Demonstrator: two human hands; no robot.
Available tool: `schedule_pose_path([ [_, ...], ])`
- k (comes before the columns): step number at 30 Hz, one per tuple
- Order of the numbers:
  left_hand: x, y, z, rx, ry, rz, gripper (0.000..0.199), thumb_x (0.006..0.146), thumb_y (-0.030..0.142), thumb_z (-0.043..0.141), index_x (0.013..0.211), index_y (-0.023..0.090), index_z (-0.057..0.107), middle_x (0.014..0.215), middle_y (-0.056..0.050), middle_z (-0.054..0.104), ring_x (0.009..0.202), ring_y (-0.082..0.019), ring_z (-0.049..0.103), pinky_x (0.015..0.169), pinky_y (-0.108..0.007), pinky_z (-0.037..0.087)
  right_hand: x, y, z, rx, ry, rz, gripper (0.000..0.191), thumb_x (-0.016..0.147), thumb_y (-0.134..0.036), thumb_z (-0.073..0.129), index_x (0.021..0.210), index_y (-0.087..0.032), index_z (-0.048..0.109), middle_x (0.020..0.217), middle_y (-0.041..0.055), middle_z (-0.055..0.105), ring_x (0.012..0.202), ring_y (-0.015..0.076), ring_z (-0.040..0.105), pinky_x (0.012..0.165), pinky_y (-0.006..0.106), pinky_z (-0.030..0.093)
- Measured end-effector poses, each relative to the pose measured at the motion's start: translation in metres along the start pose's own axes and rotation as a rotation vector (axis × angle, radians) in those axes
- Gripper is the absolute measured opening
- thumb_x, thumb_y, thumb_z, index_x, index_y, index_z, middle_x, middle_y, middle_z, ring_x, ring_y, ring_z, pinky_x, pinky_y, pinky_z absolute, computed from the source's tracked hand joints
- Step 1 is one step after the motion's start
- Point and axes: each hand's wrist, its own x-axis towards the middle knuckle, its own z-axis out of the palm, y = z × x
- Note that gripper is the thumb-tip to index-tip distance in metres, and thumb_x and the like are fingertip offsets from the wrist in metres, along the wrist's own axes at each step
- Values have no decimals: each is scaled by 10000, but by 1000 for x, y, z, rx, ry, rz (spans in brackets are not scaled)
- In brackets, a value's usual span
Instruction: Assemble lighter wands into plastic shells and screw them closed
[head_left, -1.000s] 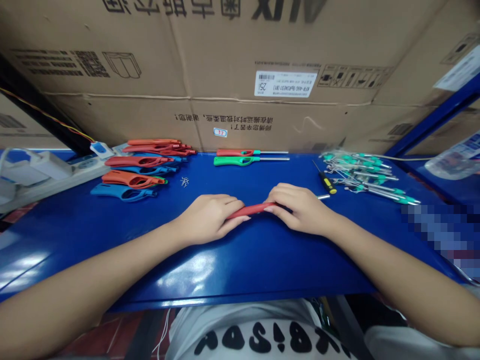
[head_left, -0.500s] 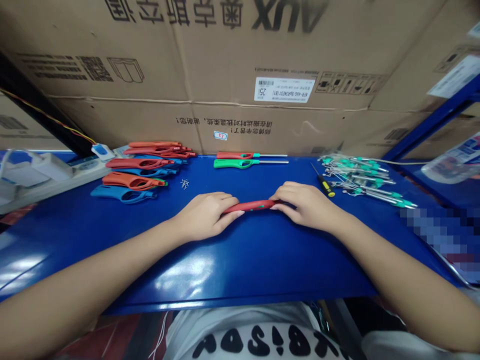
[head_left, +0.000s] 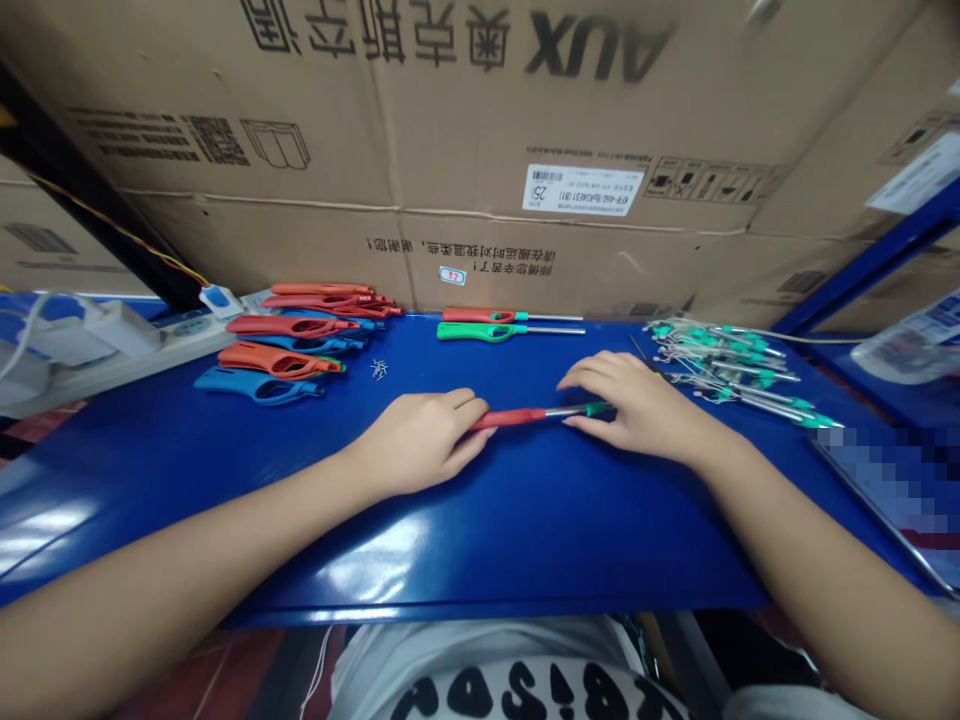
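Note:
A red lighter handle [head_left: 514, 417] is held edge-up over the blue table by my left hand [head_left: 424, 440], whose fingers and thumb pinch its left end. From its right end runs a metal tube [head_left: 564, 411] with a green piece [head_left: 598, 409] near its far end. My right hand [head_left: 626, 405] is open around that green piece, thumb and fingers apart. Whether the fingers touch the piece is hard to tell. Behind the hands lie a red lighter [head_left: 480, 315] and a green lighter [head_left: 476, 331], both with metal tubes pointing right.
Red, orange and blue handles [head_left: 281, 360] are piled at the left, beside small screws [head_left: 379, 370]. Metal tubes with green parts and wires [head_left: 742, 365] lie at the right. A power strip [head_left: 180, 335] is far left; a large cardboard box [head_left: 450, 140] stands behind.
My right hand has let go of the red handle's end and opened. The metal tube and green piece now show between the hands. The camera view has shifted slightly.

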Motion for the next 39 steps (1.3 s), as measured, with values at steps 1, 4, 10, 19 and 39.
schedule_pose_path([
  [1,0,-2,0,-3,2,-9,297,1029,360,398,1104,191,631,977,-47,672,799,-228,677,635,-328,470,-2,6,-2,-2,-8,24,247,917,-382,644,1091,-208,661,1113,96,701,1045,286,611,901,453,434],
  [4,1,-6,0,-11,18,-30,299,1030,364,394,1100,193,629,977,-48,674,810,-229,680,647,-331,474,-5,19,-5,28,-29,42,200,918,-406,646,968,-213,668,1006,70,717,957,260,633,911,455,433],
  [10,2,-9,1,-5,51,-48,299,1030,370,399,1042,181,630,976,-60,681,831,-226,680,653,-315,468,-11,31,-10,-42,-1,90,241,886,-326,671,1089,-198,661,1069,90,717,1001,285,632,911,466,436],
  [19,0,-2,6,1,81,12,297,1020,359,407,1103,189,636,960,-48,686,796,-220,677,627,-309,449,4,-9,11,-27,48,-146,222,1017,-298,519,1063,-177,700,987,70,746,924,203,647,964,403,389],
  [39,-4,3,20,1,210,119,283,994,328,437,896,173,652,771,-38,668,611,-190,603,546,-306,389,7,-41,29,-157,72,-187,279,984,-197,461,805,-128,663,712,60,634,700,184,522,905,389,357],
])
